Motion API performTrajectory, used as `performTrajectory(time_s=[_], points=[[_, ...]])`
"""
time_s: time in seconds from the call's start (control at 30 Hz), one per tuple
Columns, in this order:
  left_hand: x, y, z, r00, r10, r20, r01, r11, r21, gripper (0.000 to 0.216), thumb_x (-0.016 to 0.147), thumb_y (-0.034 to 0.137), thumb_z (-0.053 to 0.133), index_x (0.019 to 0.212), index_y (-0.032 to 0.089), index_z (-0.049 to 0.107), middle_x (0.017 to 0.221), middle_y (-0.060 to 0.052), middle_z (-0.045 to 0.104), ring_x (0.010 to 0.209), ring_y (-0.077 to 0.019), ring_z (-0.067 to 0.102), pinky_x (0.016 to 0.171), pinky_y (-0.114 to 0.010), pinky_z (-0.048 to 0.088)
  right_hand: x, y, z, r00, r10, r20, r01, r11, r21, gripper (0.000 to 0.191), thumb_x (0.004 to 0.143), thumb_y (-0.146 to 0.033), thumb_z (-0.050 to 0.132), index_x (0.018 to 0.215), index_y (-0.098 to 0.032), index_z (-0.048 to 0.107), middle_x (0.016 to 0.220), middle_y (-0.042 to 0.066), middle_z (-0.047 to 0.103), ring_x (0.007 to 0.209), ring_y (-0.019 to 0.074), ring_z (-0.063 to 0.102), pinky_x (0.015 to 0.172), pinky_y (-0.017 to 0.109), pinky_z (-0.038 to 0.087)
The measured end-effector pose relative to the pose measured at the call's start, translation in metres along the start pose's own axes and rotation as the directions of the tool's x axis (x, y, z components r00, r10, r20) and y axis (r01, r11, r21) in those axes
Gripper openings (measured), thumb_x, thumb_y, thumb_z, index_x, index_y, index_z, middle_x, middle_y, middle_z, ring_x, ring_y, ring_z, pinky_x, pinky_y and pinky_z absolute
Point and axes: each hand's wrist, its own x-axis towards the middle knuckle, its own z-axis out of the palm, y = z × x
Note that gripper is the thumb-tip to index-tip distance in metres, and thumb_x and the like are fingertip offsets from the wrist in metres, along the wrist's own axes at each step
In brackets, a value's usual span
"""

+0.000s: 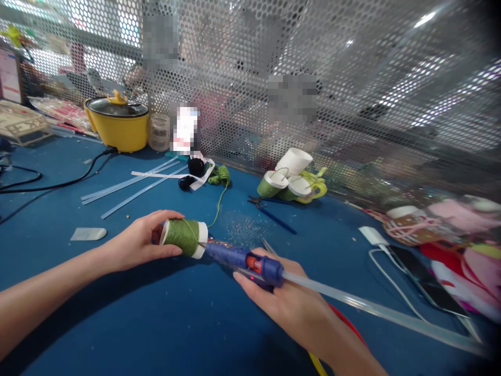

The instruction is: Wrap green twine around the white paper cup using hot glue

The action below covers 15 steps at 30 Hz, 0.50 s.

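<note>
My left hand (151, 237) is closed around a small white paper cup (202, 239) lying on its side, its wall wrapped in green yarn (180, 237). In my right hand (279, 292) I grip a blue glue gun (227, 256), with a long clear glue stick (352, 300) running out of its back. The gun's nozzle meets the yarn near the cup's white rim; whether glue is coming out I cannot make out. From the cup a green strand (219, 206) leads back to a small green yarn ball (219, 176).
Behind lie loose glue sticks (133, 183), black yarn balls (196, 166) and blue-handled pliers (276, 218). White and green-wrapped cups (294, 161) stand by the perforated screen (352, 130). A yellow electric pot (119, 125) is back left; a phone (426, 279) with its cable lies right.
</note>
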Motion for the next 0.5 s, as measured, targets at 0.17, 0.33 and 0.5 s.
performTrajectory(time_s=[0.17,0.33,0.5], points=[[-0.0021,-0.0015,-0.0014,0.996,0.085,-0.020,-0.081,0.987,0.138,0.052,0.072,0.037,0.064,0.117,0.021,0.046,0.102,-0.006,0.062,0.081,-0.0210,0.063,0.070,-0.032,0.052,0.0018,-0.0016,-0.0016,0.999,0.037,-0.021,-0.037,0.999,-0.013,0.022,0.081,-0.036,0.050,0.065,-0.022,0.047,0.059,-0.003,0.051,0.054,0.0120,0.047,0.053,0.024,0.039],[-0.0043,-0.0003,-0.0017,0.982,0.185,-0.019,-0.174,0.949,0.265,0.049,0.073,0.037,0.063,0.118,0.023,0.048,0.104,-0.006,0.058,0.081,-0.0190,0.060,0.070,-0.030,0.052,0.0029,-0.0018,-0.0025,0.999,0.045,-0.031,-0.044,0.999,0.012,0.020,0.080,-0.035,0.049,0.065,-0.021,0.048,0.058,-0.003,0.053,0.053,0.0123,0.047,0.049,0.024,0.038],[-0.0056,0.0017,-0.0015,0.981,0.195,0.007,-0.187,0.925,0.332,0.048,0.075,0.037,0.061,0.119,0.025,0.046,0.105,-0.006,0.054,0.084,-0.0192,0.057,0.071,-0.030,0.051,0.0041,0.0010,-0.0018,0.997,0.047,-0.063,-0.047,0.999,0.003,0.020,0.079,-0.037,0.051,0.067,-0.021,0.050,0.060,-0.002,0.055,0.053,0.0132,0.049,0.050,0.025,0.040]])
